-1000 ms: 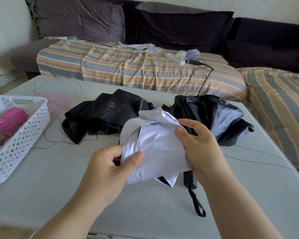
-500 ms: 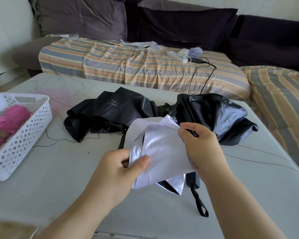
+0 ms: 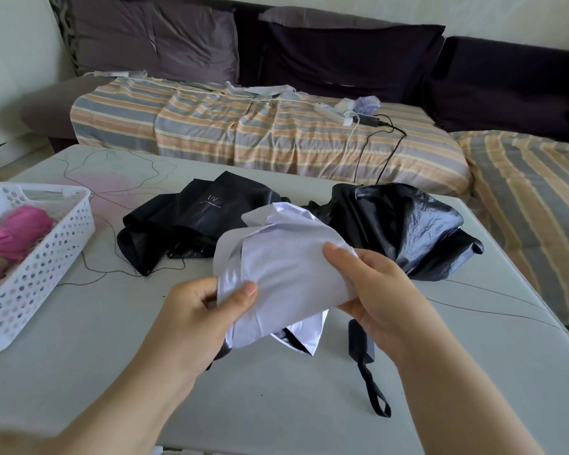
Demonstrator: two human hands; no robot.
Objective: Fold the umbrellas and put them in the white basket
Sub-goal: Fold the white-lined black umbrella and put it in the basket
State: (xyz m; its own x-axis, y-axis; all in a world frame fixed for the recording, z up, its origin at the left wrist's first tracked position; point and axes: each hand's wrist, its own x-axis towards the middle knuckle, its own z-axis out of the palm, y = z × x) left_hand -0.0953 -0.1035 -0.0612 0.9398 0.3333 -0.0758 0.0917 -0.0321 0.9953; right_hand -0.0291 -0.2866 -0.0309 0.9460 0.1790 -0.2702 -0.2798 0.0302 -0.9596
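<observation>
Slippery silver canopy of the umbrella (image 3: 286, 274), above the counter (image 3: 276, 405), is pinched by my left hand (image 3: 191, 320) and right hand (image 3: 378, 297); loosening either could let the pleats spring open.

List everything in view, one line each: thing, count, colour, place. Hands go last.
silver umbrella: 1, silver-white with black lining, held over the table's near middle
black umbrellas: 2, black, unfolded on the table behind it
handle strap: 1, black, on the table below the right hand
white basket: 1, white, table's left edge
pink umbrella: 1, pink, inside the basket
table: 1, pale grey
power strip: 1, white, on the striped sofa
left hand: grips the silver fabric
right hand: grips the silver fabric
</observation>
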